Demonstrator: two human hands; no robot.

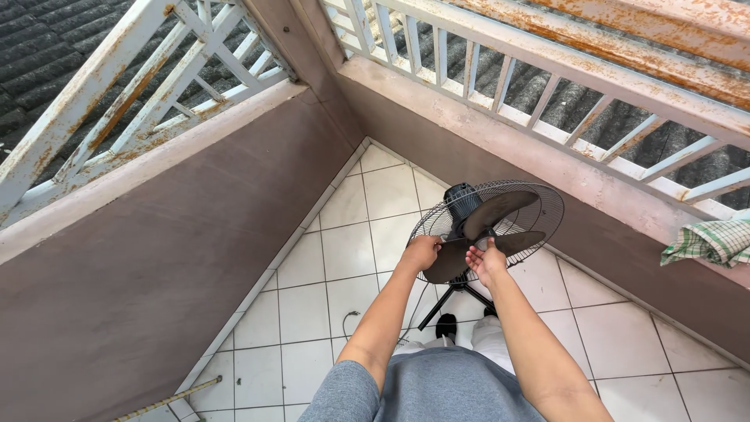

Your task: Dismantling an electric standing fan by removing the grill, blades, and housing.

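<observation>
left hand [421, 252]: closed on a fan blade [448, 259] | right hand [486, 262]: fingers curled at the hub, grip unclear | standing fan [488, 227]: on tiled floor [344, 258] near the balcony wall

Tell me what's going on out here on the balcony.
A person stands in a tiled balcony corner, both arms reaching out to a dark pedestal fan whose front grille is off, leaving the blades bare against the rear wire guard. The left hand grips the lower blade; the right hand is at the hub. A green checked cloth lies on the ledge under the rusty white railing.
</observation>
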